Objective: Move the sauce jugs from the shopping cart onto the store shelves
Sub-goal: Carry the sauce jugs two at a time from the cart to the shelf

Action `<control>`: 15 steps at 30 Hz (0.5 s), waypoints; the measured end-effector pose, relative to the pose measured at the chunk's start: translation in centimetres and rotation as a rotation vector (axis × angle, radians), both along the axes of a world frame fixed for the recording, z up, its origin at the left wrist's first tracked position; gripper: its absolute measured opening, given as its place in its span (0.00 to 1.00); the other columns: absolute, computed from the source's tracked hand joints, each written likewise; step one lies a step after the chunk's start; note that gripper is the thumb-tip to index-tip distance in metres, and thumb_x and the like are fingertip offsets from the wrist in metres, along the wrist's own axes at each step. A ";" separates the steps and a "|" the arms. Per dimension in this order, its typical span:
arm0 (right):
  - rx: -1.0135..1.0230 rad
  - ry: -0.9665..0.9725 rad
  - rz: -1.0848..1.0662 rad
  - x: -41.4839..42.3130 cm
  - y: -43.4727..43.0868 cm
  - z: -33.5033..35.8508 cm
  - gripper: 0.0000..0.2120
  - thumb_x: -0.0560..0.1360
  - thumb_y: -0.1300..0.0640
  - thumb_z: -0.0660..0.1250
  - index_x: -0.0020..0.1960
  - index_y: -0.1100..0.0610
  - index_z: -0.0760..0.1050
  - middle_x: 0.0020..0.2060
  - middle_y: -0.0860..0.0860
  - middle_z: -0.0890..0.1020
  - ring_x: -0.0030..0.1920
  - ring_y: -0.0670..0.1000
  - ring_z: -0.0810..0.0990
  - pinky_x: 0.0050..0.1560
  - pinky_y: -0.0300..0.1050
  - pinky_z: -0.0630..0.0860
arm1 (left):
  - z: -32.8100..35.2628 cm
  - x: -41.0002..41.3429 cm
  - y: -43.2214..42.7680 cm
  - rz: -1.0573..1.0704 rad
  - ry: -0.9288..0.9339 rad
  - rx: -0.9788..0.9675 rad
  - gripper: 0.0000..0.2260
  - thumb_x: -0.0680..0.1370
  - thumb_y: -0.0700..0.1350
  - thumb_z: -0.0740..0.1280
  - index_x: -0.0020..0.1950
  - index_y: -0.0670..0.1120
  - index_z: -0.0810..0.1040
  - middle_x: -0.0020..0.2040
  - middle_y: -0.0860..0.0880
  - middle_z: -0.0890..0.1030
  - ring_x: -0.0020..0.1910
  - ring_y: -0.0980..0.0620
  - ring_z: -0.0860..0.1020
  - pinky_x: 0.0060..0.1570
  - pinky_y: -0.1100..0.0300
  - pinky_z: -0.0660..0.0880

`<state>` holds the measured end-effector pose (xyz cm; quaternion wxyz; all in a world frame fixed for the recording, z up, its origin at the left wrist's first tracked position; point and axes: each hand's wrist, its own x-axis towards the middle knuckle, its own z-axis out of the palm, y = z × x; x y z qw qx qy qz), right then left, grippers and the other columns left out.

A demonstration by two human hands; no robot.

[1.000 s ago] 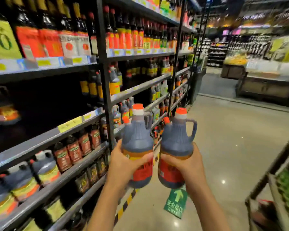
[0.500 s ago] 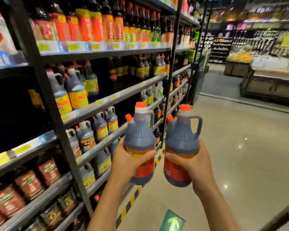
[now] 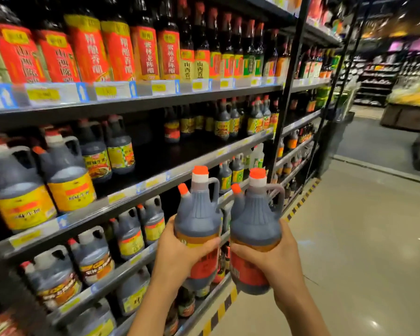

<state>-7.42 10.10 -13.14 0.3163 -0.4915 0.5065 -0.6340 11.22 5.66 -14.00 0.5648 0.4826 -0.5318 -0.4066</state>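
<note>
**The gap lies up and left**

Our left hand (image 3: 180,248) grips the left jug (image 3: 198,214) and our right hand (image 3: 274,258) the right jug (image 3: 255,219), fingers wrapped round each. Both jugs are upright and side by side. The bare shelf stretch (image 3: 160,154) sits up-left, nearer our left hand.

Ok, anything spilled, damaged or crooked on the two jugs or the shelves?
Nothing stands out. The left jug and right jug are upright with caps on, held by the left hand and right hand; no drips show. Shelved jugs stand upright.
</note>
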 end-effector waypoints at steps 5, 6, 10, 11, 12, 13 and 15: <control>-0.003 0.007 0.022 -1.4 -8.6 0.7 0.33 0.49 0.47 0.84 0.50 0.36 0.74 0.48 0.41 0.84 0.45 0.43 0.84 0.37 0.36 0.81 | 1.0 -1.9 -9.3 -0.037 -0.009 -0.037 0.29 0.58 0.46 0.84 0.54 0.59 0.75 0.45 0.65 0.83 0.44 0.68 0.81 0.34 0.72 0.76; -0.013 0.005 0.021 -1.5 -10.2 1.1 0.34 0.49 0.47 0.84 0.51 0.38 0.74 0.48 0.42 0.84 0.46 0.44 0.85 0.38 0.38 0.81 | 1.6 -2.1 -10.9 -0.047 -0.005 -0.052 0.30 0.57 0.47 0.84 0.54 0.58 0.75 0.44 0.66 0.83 0.44 0.69 0.81 0.34 0.73 0.76; -0.073 -0.013 0.023 -1.5 -16.8 2.6 0.36 0.51 0.53 0.85 0.56 0.48 0.74 0.48 0.41 0.85 0.47 0.44 0.85 0.40 0.37 0.81 | 3.8 -1.7 -16.1 -0.073 0.008 -0.124 0.37 0.53 0.53 0.83 0.60 0.53 0.76 0.50 0.60 0.84 0.48 0.65 0.82 0.40 0.72 0.77; -0.085 -0.024 0.023 -1.4 -18.2 3.0 0.35 0.52 0.53 0.84 0.56 0.48 0.74 0.48 0.41 0.85 0.47 0.43 0.85 0.40 0.36 0.81 | 4.3 -1.3 -17.1 -0.073 0.001 -0.143 0.37 0.54 0.52 0.85 0.61 0.54 0.76 0.52 0.60 0.84 0.50 0.65 0.82 0.42 0.72 0.77; -0.099 -0.030 0.027 -1.3 -19.6 3.4 0.35 0.52 0.53 0.84 0.56 0.48 0.74 0.48 0.41 0.85 0.47 0.43 0.85 0.40 0.37 0.81 | 4.7 -0.9 -18.1 -0.069 -0.008 -0.169 0.37 0.55 0.51 0.85 0.61 0.54 0.75 0.53 0.60 0.83 0.51 0.64 0.81 0.44 0.71 0.77; -0.112 -0.034 0.036 -1.2 -21.0 3.8 0.36 0.52 0.53 0.84 0.57 0.48 0.74 0.49 0.42 0.85 0.48 0.44 0.85 0.42 0.39 0.81 | 5.1 -0.5 -19.0 -0.059 -0.018 -0.194 0.37 0.56 0.50 0.85 0.61 0.55 0.75 0.53 0.61 0.83 0.51 0.64 0.81 0.45 0.71 0.77; -0.137 -0.062 0.064 -1.1 -23.8 4.5 0.38 0.52 0.52 0.84 0.59 0.49 0.74 0.52 0.45 0.84 0.50 0.45 0.85 0.46 0.46 0.81 | 5.8 0.4 -20.9 -0.020 -0.030 -0.230 0.36 0.55 0.49 0.85 0.60 0.55 0.75 0.53 0.62 0.83 0.51 0.64 0.82 0.44 0.72 0.77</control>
